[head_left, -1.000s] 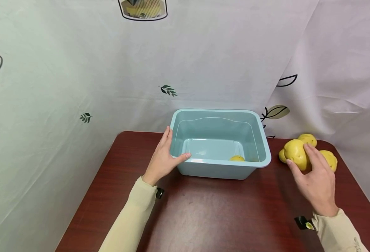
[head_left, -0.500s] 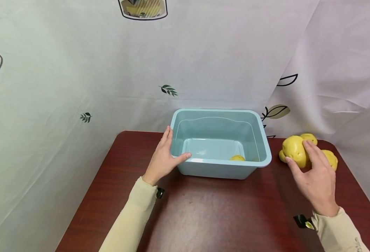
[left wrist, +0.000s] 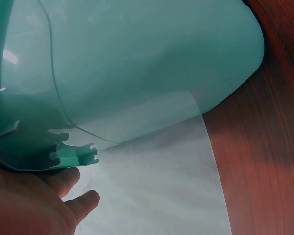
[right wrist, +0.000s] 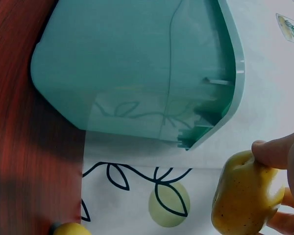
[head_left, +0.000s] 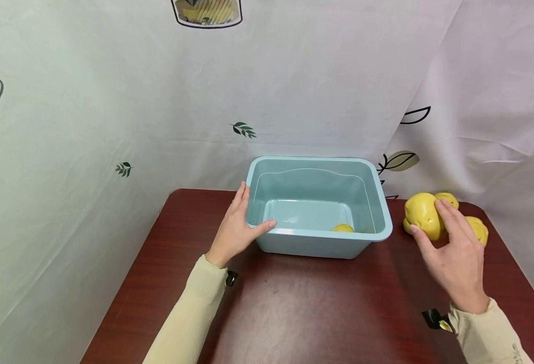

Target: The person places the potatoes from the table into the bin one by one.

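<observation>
A yellow potato [head_left: 423, 215] is held by my right hand [head_left: 458, 260], thumb on its left and fingers on its right. The right wrist view shows this potato [right wrist: 245, 196] lifted off the table, beside the bin. My left hand [head_left: 234, 230] touches the front-left corner of the light blue plastic bin [head_left: 312, 245], thumb across the front rim and fingers fairly straight along the left side. In the left wrist view, fingertips [left wrist: 85, 203] show just past the bin's rim. One potato [head_left: 342, 228] lies inside the bin, partly hidden by its front wall.
Around the held potato, more potatoes lie at the table's back right corner: a back one [head_left: 448, 198], a right one [head_left: 478, 231], and one mostly hidden at left. A white printed cloth [head_left: 312, 91] hangs behind the dark red table [head_left: 294, 308].
My right hand has raised the potato slightly and brought it a little to the left. My left hand and the bin have stayed where they were.
</observation>
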{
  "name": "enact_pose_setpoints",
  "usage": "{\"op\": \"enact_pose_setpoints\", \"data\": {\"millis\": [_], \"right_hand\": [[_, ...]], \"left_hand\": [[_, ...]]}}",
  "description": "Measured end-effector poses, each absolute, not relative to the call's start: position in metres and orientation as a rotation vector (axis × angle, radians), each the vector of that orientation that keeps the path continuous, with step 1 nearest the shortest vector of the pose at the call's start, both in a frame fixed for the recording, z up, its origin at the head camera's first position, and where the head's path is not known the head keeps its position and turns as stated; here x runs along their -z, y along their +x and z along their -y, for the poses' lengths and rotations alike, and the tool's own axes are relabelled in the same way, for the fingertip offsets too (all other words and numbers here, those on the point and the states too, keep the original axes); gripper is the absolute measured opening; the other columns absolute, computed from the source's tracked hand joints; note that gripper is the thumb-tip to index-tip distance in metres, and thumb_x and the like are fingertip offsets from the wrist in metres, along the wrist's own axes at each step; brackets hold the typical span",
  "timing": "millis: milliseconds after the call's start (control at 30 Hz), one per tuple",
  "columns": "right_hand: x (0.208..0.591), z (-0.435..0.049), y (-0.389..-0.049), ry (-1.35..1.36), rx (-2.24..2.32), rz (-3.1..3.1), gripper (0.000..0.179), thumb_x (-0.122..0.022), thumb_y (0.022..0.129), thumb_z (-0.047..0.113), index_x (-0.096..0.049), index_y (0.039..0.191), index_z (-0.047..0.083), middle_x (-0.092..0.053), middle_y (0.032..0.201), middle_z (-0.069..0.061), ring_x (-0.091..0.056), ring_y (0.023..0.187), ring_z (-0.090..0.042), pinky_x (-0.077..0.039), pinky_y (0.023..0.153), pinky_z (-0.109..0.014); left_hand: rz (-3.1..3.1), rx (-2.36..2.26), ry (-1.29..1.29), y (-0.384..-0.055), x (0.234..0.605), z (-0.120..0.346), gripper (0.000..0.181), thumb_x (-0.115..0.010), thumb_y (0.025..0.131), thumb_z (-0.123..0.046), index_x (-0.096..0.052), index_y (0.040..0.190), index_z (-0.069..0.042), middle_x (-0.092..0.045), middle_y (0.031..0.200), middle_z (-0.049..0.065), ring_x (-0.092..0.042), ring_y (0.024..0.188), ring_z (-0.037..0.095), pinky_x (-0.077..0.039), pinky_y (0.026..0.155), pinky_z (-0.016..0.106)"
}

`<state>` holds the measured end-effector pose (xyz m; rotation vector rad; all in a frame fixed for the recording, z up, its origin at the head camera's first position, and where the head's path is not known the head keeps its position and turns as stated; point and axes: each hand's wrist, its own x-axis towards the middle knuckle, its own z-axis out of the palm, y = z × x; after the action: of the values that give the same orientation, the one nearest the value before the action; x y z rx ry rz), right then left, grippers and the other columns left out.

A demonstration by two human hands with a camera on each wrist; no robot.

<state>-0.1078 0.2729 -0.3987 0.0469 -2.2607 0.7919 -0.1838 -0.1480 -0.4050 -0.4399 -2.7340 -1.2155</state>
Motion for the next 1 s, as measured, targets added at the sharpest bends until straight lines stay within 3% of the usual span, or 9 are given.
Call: {"op": "enact_pose_setpoints", "data": {"millis": [300,600,1000], "right_hand": [[0.395,-0.267,-0.108,0.084,-0.786,2.230,0.073,-0.084,0.077,0.016,-0.056,0.144,0.007,-0.054,0.144,-0.020,-0.048,0.134,-0.040,-0.035,0.113,-0.049],[0.391,-0.262,-0.108,0.125,-0.778,2.203,0.075,-0.085,0.075,0.014,-0.056,0.143,0.006,-0.056,0.142,-0.021,-0.051,0.129,-0.043,-0.034,0.113,-0.030],[0.389,-0.254,-0.109,0.140,-0.804,2.196,0.076,-0.087,0.074,0.013,-0.057,0.144,0.008,-0.055,0.144,-0.017,-0.052,0.129,-0.043,-0.034,0.113,-0.032]], "left_hand": [[2.735,1.213,-0.440,-0.184,0.405,0.148,0.113,-0.066,0.083,-0.072,-0.012,0.162,-0.012,0.001,0.167,-0.015,-0.009,0.153,0.016,-0.027,0.117,0.051],[2.732,1.224,-0.438,-0.183,0.404,0.148,0.114,-0.067,0.082,-0.072,-0.012,0.162,-0.011,0.001,0.167,-0.015,-0.009,0.153,0.016,-0.027,0.117,0.051],[2.734,1.234,-0.433,-0.183,0.404,0.148,0.113,-0.067,0.083,-0.071,-0.012,0.162,-0.012,0.001,0.166,-0.016,-0.008,0.153,0.016,-0.028,0.116,0.051]]}}
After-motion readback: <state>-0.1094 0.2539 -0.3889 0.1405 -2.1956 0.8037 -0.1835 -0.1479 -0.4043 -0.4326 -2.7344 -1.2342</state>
